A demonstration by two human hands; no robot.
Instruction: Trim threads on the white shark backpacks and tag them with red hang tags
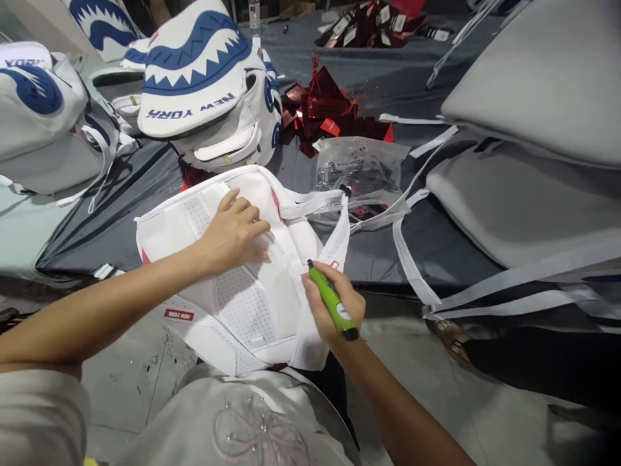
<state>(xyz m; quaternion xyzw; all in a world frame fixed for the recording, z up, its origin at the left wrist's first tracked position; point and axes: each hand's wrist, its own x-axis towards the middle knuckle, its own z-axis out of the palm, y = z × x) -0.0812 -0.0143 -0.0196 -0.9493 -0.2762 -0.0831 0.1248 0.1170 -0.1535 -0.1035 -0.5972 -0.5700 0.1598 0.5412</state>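
Observation:
A white backpack point(286, 304) lies with its strap side up, partly on the dark-covered table and partly over my lap. Red labels show on its straps, one reading NEW YORK. My left hand point(235, 232) rests on the back panel, fingers apart and slightly bent, holding nothing. In my right hand point(334, 301) is a green marker point(330, 299) with black ends, its upper end close to the bag's right-hand strap. A clear plastic bag point(361, 165) with dark items inside lies just beyond the straps.
White-and-blue shark-mouth backpacks point(194, 71) stand at the back left. Red shiny tags point(325, 103) are heaped behind the plastic bag. Large grey-white bags point(528, 200) with loose straps fill the right side. A person's foot point(453, 340) shows on the floor at the right.

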